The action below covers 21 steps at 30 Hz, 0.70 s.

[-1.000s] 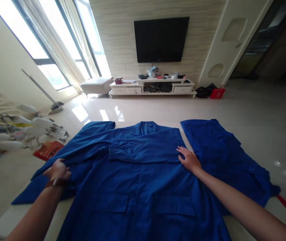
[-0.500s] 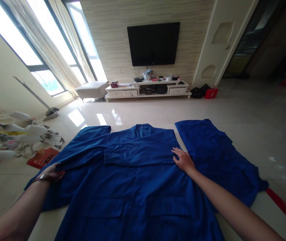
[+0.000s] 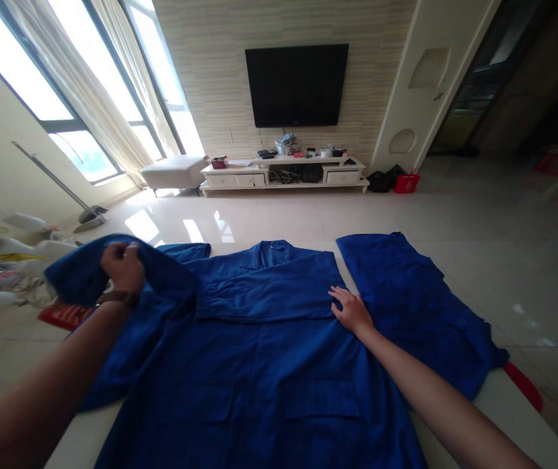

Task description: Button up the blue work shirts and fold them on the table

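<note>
A blue work jacket [image 3: 254, 365] lies spread out, its collar at the far side and two flap pockets nearer me. One sleeve is folded across its chest. My left hand [image 3: 123, 266] is closed on the other sleeve [image 3: 76, 267] and holds it raised, bent over at the left. Flat on the folded sleeve's shoulder end rests my right hand [image 3: 352, 311], fingers spread. More blue clothing [image 3: 406, 306] lies to the right of the jacket, and another blue piece [image 3: 184, 251] shows behind the raised sleeve.
Under the clothes is a pale table [image 3: 528, 433]. A red item [image 3: 523, 384] sticks out at its right. White thread cones and machine parts [image 3: 10, 260] stand at the left. Beyond the tiled floor are a TV cabinet [image 3: 240, 179] and a grey bench [image 3: 174, 172].
My left hand has taken hold of the jacket's left-side sleeve and lifted it up and inward. My right hand stays on the jacket. The view has shifted slightly.
</note>
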### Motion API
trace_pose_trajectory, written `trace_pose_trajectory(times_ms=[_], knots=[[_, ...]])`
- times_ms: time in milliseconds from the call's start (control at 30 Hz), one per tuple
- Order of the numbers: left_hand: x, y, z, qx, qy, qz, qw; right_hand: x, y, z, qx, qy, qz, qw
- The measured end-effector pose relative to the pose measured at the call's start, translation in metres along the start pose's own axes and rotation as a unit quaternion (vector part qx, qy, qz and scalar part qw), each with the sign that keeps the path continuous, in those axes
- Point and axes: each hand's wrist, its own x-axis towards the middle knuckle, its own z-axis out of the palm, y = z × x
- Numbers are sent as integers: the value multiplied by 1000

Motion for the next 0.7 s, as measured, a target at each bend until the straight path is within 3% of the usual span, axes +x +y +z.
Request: trace_pose_trajectory(times_ms=[33, 100, 167, 200, 267, 300, 333, 400, 467, 600, 700], knots=[[-10, 10, 11, -2, -27, 27, 999, 0, 0, 0, 0, -1, 0, 1000], [-47, 29, 28, -22, -179, 195, 964, 0, 0, 1, 0, 0, 2, 1000], [-100, 43, 40, -53, -353, 344, 868, 0, 0, 1, -1, 0, 5, 1000], [-127, 46, 44, -57, -429, 389, 813, 0, 0, 1, -3, 1, 8, 1000], [-173, 41, 50, -43, -549, 428, 716, 0, 0, 1, -9, 3, 11, 1000], [-188, 35, 52, -36, -588, 425, 688, 0, 0, 0, -14, 3, 11, 1000], [-197, 28, 52, -28, -608, 411, 679, 0, 0, 0, -19, 3, 12, 1000], [-199, 12, 51, -7, -599, 379, 705, 1, -1, -2, -30, 2, 12, 999], [-184, -2, 45, 24, -568, 376, 731, 1, -1, -2, -35, 5, 11, 999], [-144, -29, 24, 115, -540, 401, 731, 1, 3, 1, -26, 18, 22, 999], [-125, -59, 2, 178, -506, 370, 758, -1, 8, 3, 0, 40, 40, 998]])
